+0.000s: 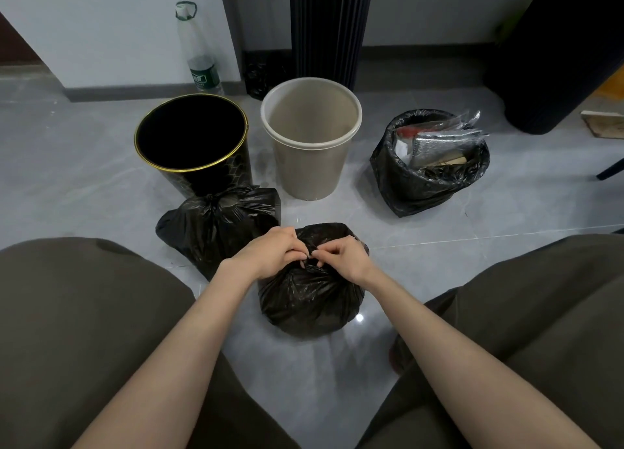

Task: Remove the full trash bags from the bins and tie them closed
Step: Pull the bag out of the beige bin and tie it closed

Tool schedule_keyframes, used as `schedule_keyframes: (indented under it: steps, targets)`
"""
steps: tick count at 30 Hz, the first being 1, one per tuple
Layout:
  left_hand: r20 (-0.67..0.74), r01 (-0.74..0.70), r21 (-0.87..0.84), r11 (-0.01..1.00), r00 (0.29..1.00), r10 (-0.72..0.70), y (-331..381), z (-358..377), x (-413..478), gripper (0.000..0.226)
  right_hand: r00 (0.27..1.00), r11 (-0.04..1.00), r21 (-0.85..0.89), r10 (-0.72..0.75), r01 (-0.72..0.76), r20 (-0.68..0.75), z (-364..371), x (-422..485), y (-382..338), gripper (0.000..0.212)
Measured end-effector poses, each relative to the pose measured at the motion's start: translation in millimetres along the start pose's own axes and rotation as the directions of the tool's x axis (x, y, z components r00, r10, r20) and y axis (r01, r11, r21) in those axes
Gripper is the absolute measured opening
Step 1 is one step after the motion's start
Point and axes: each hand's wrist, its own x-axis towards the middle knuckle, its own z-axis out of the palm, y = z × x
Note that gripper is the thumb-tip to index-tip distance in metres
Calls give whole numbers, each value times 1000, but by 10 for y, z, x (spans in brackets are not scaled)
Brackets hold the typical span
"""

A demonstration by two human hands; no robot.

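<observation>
Our left hand [270,254] and right hand [341,258] both pinched the gathered neck of the black bag [307,300] on the floor, tied bag [216,225] just left of our left hand, black bin [192,138] and beige bin [310,138] beyond, open full bag [429,165] farther right.

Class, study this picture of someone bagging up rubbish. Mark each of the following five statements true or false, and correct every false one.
1. The left hand and right hand both pinch the top of the nearest black trash bag. True.
2. The beige bin holds a full bag. False: the beige bin has no bag in it.
3. A tied black bag lies before the gold-rimmed black bin. True.
4. The bag on the right is tied shut. False: the right-hand bag gapes open, rubbish showing.
5. The plastic bottle lies flat. False: the plastic bottle stands upright.
</observation>
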Motion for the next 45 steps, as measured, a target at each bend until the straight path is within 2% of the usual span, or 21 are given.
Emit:
schedule_keyframes:
  steps: [5, 7, 13, 17, 22, 26, 28, 31, 32, 36, 37, 40, 42, 45]
  targets:
    - [-39, 4, -101, 995, 999, -8, 1, 81, 29, 21, 991, 988, 155, -2, -19, 135, -1, -42, -35, 16]
    - [-28, 23, -170, 985, 999, -29, -13, 109, 46, 22, 980, 983, 177, 16, -52, 197, -8, -55, -45, 18]
    - [-78, -42, -306, 951, 997, 19, -27, 190, 96, 21, 930, 957, 236, 76, -170, 360, -36, -100, -32, 22]
    - [-166, -35, -367, 929, 986, -28, -25, 259, 132, 22, 909, 932, 295, 74, -209, 410, -41, -97, 17, 20]
    - [-213, 24, -385, 923, 970, -114, -3, 288, 172, 23, 903, 921, 309, 93, -238, 418, -31, -106, 35, 19]
    - [-171, 143, -496, 857, 951, -258, -44, 302, 206, 19, 947, 925, 303, 140, -230, 291, 18, -95, 28, 20]
    - [-130, 190, -557, 808, 942, -311, -41, 291, 189, 19, 953, 914, 324, 166, -245, 253, 9, -90, 18, 21]
    - [-5, 297, -587, 754, 929, -370, -55, 273, 161, 41, 956, 881, 387, 198, -271, 219, -24, -85, -4, 21]
    - [14, 305, -584, 752, 931, -366, -56, 275, 148, 42, 955, 874, 399, 205, -277, 213, -31, -86, -23, 21]
    - [-99, 228, -496, 838, 944, -316, -66, 266, 103, 9, 946, 879, 364, 243, -308, 214, -77, -96, -109, 17]
    - [-111, 223, -494, 840, 943, -315, -68, 258, 92, 10, 938, 885, 331, 262, -327, 225, -90, -93, -122, 15]
    - [-41, 248, -595, 764, 941, -337, -27, 214, 67, 4, 909, 878, 262, 342, -400, 239, -98, -42, -135, 23]
    - [88, 307, -698, 647, 933, -348, 20, 174, 46, 7, 879, 847, 265, 393, -461, 272, -113, 7, -154, 17]
    - [275, 435, -784, 442, 883, -381, 58, 192, -7, 10, 831, 820, 235, 425, -522, 359, -161, 35, -208, 16]
